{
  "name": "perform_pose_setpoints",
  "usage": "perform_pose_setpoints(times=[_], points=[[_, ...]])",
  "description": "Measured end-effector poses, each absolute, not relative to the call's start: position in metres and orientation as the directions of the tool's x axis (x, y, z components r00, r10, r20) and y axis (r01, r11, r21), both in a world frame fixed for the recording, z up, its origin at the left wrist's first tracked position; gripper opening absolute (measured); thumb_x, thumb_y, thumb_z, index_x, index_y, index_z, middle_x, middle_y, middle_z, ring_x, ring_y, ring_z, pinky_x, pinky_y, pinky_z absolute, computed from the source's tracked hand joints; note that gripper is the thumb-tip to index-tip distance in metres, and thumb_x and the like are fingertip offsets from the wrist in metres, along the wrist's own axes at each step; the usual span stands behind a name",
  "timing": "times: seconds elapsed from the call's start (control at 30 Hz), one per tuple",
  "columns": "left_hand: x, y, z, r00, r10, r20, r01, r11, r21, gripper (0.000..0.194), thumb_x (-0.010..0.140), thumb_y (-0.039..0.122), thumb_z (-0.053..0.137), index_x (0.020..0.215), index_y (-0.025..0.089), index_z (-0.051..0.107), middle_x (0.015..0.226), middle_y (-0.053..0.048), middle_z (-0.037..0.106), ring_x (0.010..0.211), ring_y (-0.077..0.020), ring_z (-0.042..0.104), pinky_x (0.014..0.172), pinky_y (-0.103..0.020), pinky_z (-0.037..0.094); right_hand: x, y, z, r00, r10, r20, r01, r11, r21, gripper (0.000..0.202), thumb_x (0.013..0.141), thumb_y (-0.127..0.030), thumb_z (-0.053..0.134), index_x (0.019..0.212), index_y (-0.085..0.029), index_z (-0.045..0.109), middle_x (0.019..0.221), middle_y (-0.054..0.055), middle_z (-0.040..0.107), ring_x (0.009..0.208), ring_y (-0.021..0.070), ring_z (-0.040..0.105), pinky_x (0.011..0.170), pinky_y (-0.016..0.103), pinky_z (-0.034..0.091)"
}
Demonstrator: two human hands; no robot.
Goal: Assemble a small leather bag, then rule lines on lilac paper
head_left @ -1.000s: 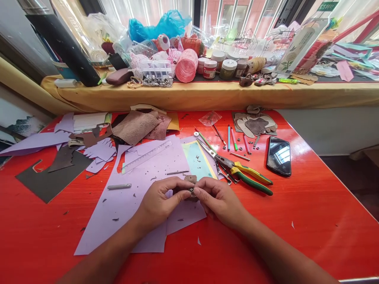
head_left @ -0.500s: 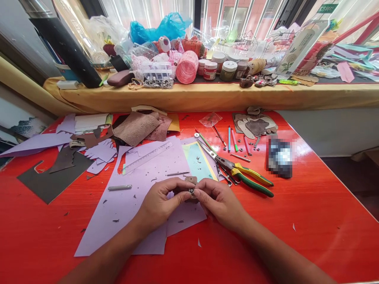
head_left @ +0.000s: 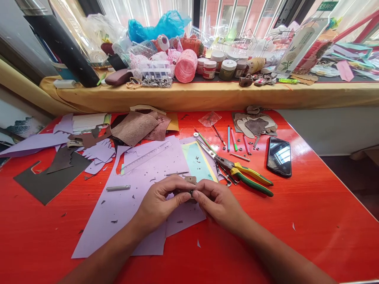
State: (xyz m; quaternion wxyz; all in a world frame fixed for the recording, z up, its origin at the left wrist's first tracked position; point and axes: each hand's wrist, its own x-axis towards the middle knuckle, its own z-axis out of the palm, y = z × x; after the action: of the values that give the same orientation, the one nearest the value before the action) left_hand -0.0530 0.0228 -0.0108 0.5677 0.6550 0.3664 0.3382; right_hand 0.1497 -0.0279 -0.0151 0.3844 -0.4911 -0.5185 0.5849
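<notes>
the red surface (head_left: 310, 236) carries all of this. purple paper (head_left: 102, 215) spreads over its middle, under the hands, perhaps so that dark crumbs land on it. brown leather scraps (head_left: 134, 128) lie heaped at the back left, likely to keep their bulk aside. the pliers (head_left: 248, 184) rest near the right hand, handles pointing rightward — easy to reach, it seems. the left hand (head_left: 162, 197) and right hand (head_left: 217, 199) meet over the paper, thumbs and forefingers pinching from opposite sides, probably to steady something tiny. the phone (head_left: 279, 156) lies well apart on the right, presumably out of the way. the small leather piece (head_left: 190, 180) is in the hands' grasp, its far end showing beyond the fingers. smallest is the dark fitting (head_left: 191, 192), caught between the thumb tips; whether it is fixed to the leather, i cannot tell.

against the earlier frames, the fitting shows less of its ringed face and less leather is visible — the piece seems tilted. the pinch and the pliers are unchanged.
</notes>
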Motion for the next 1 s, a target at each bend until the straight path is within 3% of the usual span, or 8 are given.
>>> perform_pose_setpoints(times=[0.17,0.27,0.4,0.53,0.83,1.0], points=[[-0.0536,0.023,-0.0126,0.507,0.862,0.009,0.095,-0.067,0.993,0.015,0.091,0.029,0.078,0.103,0.026,0.087,0.102,-0.008,0.075,0.099,-0.0234,0.069,0.085,-0.031,0.056,0.1486,-0.0289,-0.0185,-0.227,0.965,-0.127,0.1,-0.107,-0.989,0.038,0.102,-0.053,0.062,0.08,-0.022,0.058,0.057,-0.006,0.044,0.054,0.0128,0.04,0.052,0.026,0.032],[-0.0536,0.0238,-0.0142,0.484,0.872,-0.071,0.047,0.055,0.997,0.016,0.089,0.033,0.081,0.102,0.024,0.087,0.107,-0.009,0.077,0.101,-0.0239,0.07,0.087,-0.032,0.058,0.148,-0.0281,-0.0165,-0.227,0.968,-0.103,0.122,-0.077,-0.99,0.037,0.102,-0.051,0.062,0.08,-0.022,0.062,0.065,-0.003,0.053,0.063,0.0148,0.048,0.059,0.026,0.038],[-0.0529,0.0255,-0.0129,0.431,0.876,-0.218,-0.14,0.303,0.943,0.025,0.08,0.038,0.092,0.1,0.024,0.087,0.099,-0.008,0.08,0.082,-0.0188,0.068,0.073,-0.029,0.057,0.1478,-0.027,-0.016,-0.246,0.966,-0.076,0.117,-0.048,-0.992,0.032,0.103,-0.048,0.062,0.09,-0.02,0.071,0.083,0.003,0.069,0.078,0.0185,0.058,0.072,0.03,0.045],[-0.0528,0.0262,-0.0072,0.438,0.853,-0.283,-0.277,0.428,0.86,0.032,0.071,0.04,0.098,0.096,0.023,0.088,0.083,-0.006,0.076,0.068,-0.0128,0.06,0.066,-0.025,0.05,0.1476,-0.0273,-0.0186,-0.236,0.964,-0.122,0.142,-0.091,-0.986,0.034,0.103,-0.049,0.062,0.092,-0.019,0.073,0.084,0.004,0.071,0.075,0.0182,0.057,0.069,0.029,0.043],[-0.0554,0.0268,-0.0083,0.418,0.843,-0.339,-0.31,0.483,0.819,0.036,0.067,0.04,0.1,0.097,0.023,0.088,0.077,-0.005,0.072,0.069,-0.0122,0.058,0.066,-0.024,0.048,0.1475,-0.0264,-0.0154,-0.244,0.959,-0.146,0.183,-0.102,-0.978,0.035,0.102,-0.051,0.062,0.091,-0.019,0.073,0.075,0.001,0.062,0.068,0.0157,0.047,0.062,0.028,0.037],[-0.0536,0.0273,-0.0066,0.415,0.84,-0.35,-0.296,0.488,0.821,0.038,0.064,0.042,0.102,0.094,0.023,0.088,0.077,-0.005,0.072,0.067,-0.0111,0.059,0.066,-0.022,0.05,0.1464,-0.0273,-0.0205,-0.214,0.972,-0.1,0.21,-0.054,-0.976,0.029,0.103,-0.042,0.061,0.09,-0.019,0.073,0.077,0.001,0.065,0.07,0.016,0.052,0.064,0.027,0.04]])
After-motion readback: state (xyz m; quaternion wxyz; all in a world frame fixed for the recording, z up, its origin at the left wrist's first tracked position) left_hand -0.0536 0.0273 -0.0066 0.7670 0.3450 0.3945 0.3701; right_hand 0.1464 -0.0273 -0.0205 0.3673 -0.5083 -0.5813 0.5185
